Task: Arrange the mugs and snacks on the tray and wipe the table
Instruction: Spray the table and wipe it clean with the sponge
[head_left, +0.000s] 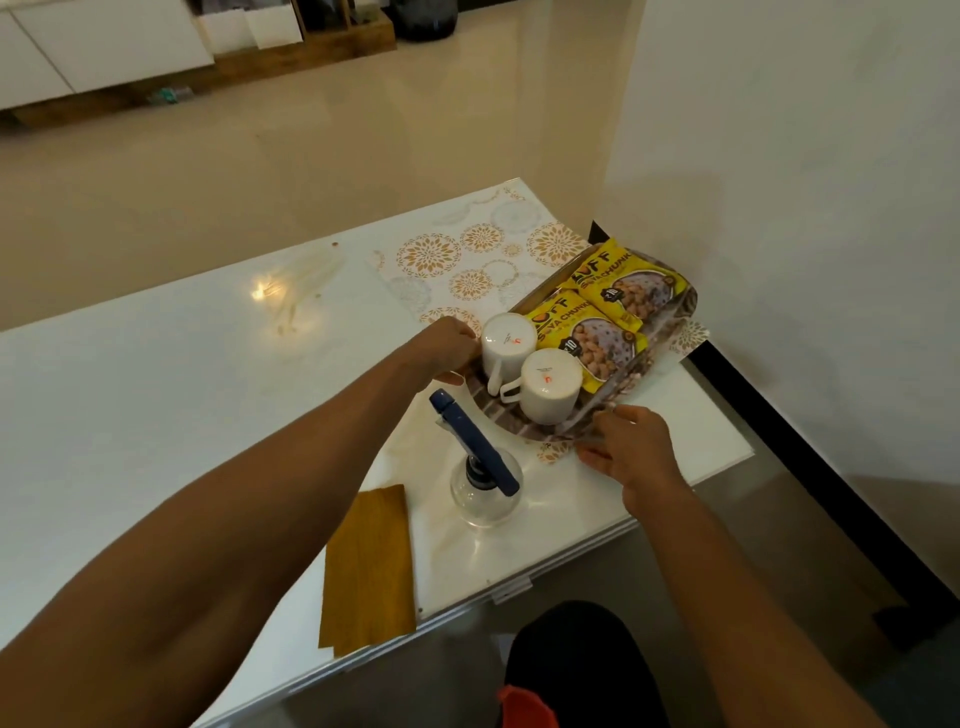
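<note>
Gripping the loaded tray (670, 332) by its two long edges, the left hand (447, 348) beside the far mug (506, 351) and the right hand (631, 449) nearer, the person held it slanting away to the right between them.

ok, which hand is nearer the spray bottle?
Right. The right hand grips the tray edge just right of the spray bottle; the left hand holds the tray's far edge, beyond the bottle's nozzle.

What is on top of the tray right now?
On the tray: two upside-down white mugs and two yellow snack packets. Anything beneath them is covered.
</note>
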